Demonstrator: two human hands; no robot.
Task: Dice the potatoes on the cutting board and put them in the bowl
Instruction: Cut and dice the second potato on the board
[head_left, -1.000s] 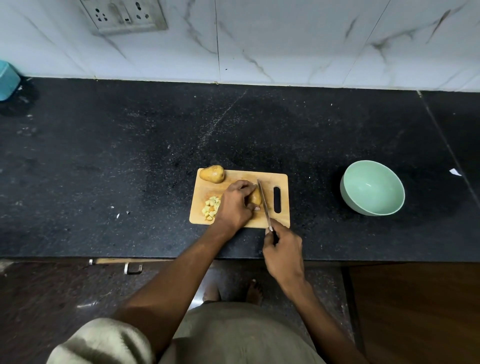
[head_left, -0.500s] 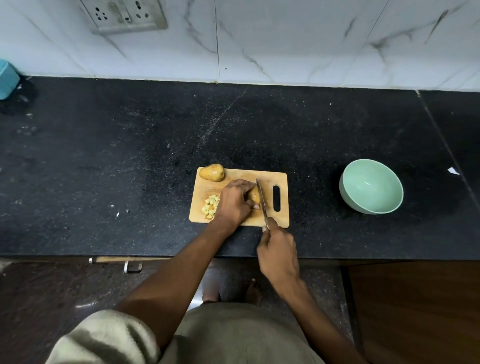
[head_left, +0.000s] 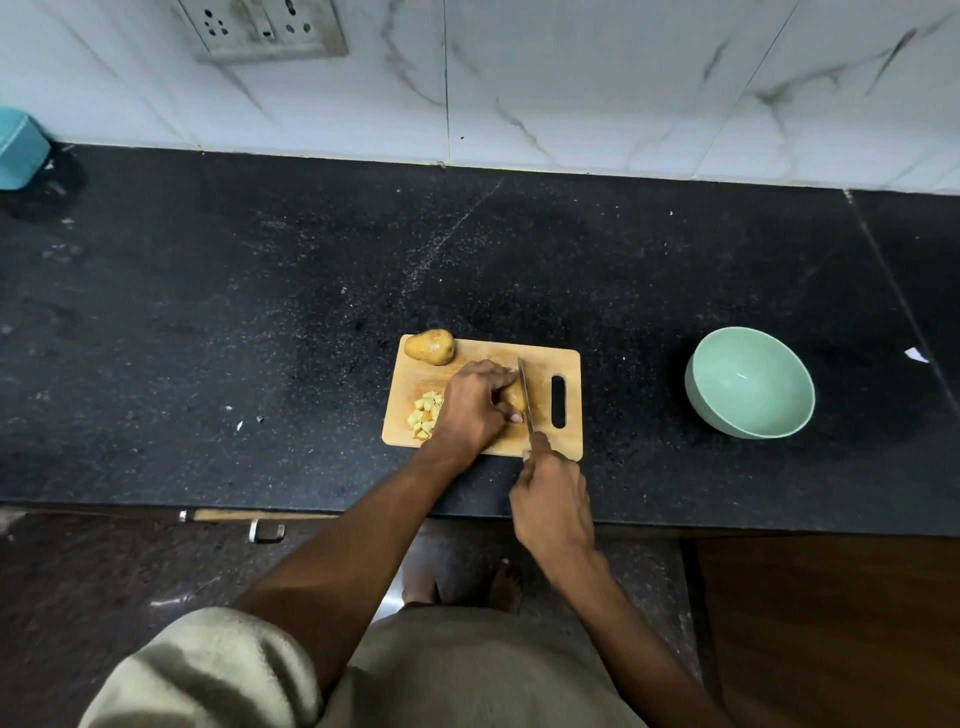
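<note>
Currently left hand (head_left: 474, 402) curls over a potato piece (head_left: 514, 397) on the cutting board (head_left: 545, 364), gripping it. Right hand (head_left: 553, 501) grips the knife (head_left: 525, 395), blade against the piece's right side. Diced cubes (head_left: 427, 414) sit just left of the left hand; whole potato (head_left: 430, 346) at board's far-left corner. Green bowl (head_left: 749, 382) well apart, right, on the tabletop (head_left: 260, 312).

Single head view, looking steeply down at countertop (head_left: 260, 322), wall tiles (head_left: 571, 78) beyond
</note>
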